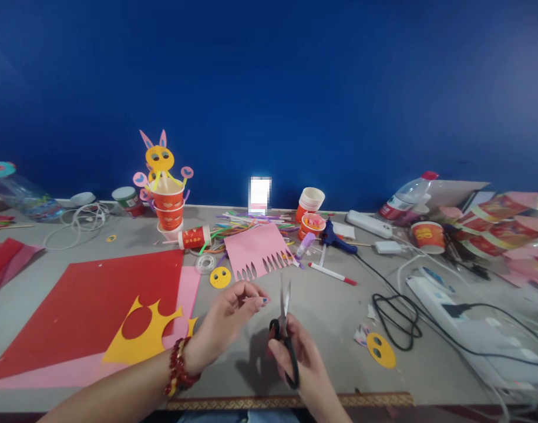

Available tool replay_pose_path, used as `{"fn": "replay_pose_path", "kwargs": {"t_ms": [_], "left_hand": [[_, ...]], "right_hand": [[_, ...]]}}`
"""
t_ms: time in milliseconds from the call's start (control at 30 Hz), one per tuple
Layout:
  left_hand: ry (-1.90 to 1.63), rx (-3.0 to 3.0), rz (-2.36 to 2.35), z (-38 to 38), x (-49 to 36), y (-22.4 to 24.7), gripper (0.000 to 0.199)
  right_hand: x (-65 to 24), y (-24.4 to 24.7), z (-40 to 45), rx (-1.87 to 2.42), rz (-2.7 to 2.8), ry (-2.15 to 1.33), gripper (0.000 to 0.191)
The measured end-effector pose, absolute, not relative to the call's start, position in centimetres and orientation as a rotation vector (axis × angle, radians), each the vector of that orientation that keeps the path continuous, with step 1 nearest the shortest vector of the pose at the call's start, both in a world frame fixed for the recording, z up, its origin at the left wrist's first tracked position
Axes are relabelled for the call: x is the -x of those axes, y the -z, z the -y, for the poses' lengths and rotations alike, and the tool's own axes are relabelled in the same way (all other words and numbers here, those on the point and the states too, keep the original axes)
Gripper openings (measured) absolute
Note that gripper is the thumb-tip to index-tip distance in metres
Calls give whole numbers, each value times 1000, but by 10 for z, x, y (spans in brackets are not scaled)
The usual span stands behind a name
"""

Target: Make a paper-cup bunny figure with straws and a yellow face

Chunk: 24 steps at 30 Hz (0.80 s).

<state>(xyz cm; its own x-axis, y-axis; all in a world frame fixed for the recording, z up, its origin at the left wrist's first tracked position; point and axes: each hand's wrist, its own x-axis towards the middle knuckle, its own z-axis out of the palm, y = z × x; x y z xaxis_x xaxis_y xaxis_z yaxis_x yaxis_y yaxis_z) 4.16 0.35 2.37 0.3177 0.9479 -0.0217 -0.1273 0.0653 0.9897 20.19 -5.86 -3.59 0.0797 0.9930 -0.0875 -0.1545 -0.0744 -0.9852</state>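
Observation:
My right hand grips black-handled scissors, blades pointing away from me and slightly apart. To their left, my left hand has its fingertips pinched on a small pink and blue paper piece, mostly hidden by the fingers. The piece and the blades are not touching. Just beyond my hands lies a pink sheet with pointed cut-outs along its near edge. A yellow face disc rests near my left hand. Another yellow face disc lies right of the scissors, beside small pink and white pieces.
Red sheet and yellow sheet with round holes lie left. A cup figure with rabbit ears stands behind them. A blue glue gun, its black cable, a marker and a power strip are on the right.

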Motion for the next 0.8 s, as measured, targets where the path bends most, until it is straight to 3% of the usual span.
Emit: {"fn": "replay_pose_path", "kwargs": {"t_ms": [167, 800], "left_hand": [[-1043, -1136, -883, -1, -46, -27, 26], [-1111, -1160, -897, 3, -52, -28, 26]], "right_hand": [[-195, 43, 63, 1108, 1053, -1465, 42], [-194, 12, 55, 1085, 1081, -1553, 49]]}}
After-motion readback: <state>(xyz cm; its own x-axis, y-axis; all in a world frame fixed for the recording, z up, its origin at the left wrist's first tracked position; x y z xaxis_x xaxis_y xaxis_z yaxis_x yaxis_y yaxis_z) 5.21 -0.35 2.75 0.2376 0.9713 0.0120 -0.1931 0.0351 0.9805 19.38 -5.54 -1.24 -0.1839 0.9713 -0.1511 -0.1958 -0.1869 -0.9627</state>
